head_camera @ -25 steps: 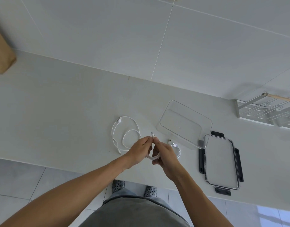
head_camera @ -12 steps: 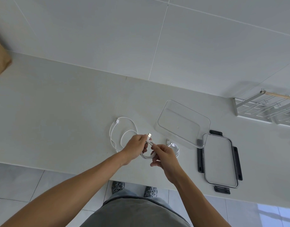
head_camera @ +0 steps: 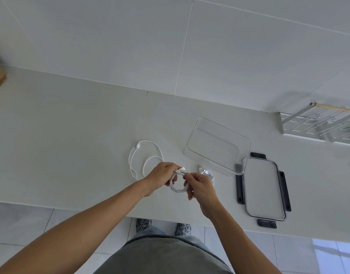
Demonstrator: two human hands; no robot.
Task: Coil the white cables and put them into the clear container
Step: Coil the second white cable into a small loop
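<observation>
Both hands hold a coiled white USB cable [head_camera: 177,185] just above the tabletop [head_camera: 71,135]: left hand [head_camera: 162,176] fingers pinch its plug end, right hand [head_camera: 201,186] fingers grip the loops. The clear container [head_camera: 217,146] sits far right, empty

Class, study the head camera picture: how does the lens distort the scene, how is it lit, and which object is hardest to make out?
Head view: the wide-angle lens bends the counter edge and stretches the forearms; soft, even light casts only faint shadows, with a bright patch on the floor at lower right; the clear container almost vanishes against the pale counter, showing mainly by its rim; the held cable stays sharp.
</observation>
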